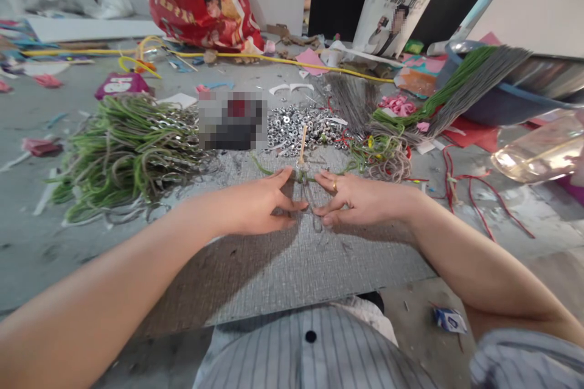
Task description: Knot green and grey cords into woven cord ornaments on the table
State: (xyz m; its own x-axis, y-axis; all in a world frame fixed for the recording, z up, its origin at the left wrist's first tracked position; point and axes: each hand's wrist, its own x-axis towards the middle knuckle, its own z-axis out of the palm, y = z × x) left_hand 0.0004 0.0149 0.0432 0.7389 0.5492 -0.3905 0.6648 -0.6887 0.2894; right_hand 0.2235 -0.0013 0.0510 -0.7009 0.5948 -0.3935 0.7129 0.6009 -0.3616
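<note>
My left hand (267, 203) and my right hand (351, 200) face each other over the grey board (274, 279), close to a small knot. A thin green cord (261, 165) runs out past the upper fingers of both hands, and they appear to grip it; the exact hold is hidden. My lower fingers are spread above the board on either side. Between them lies a thin grey cord loop (316, 222), its upper end at the knot. Just behind the knot stands a small wooden stick (303, 141). A ring is on one finger of my right hand.
Left lies a heap of green and grey cords (123, 155). Beyond my hands are many small metal rings (292, 124). Green and grey strands (479, 85) hang over a blue basin (497, 100) at right, near a clear bottle (538, 149) and red cords (472, 179). A red bag (201, 0) stands behind.
</note>
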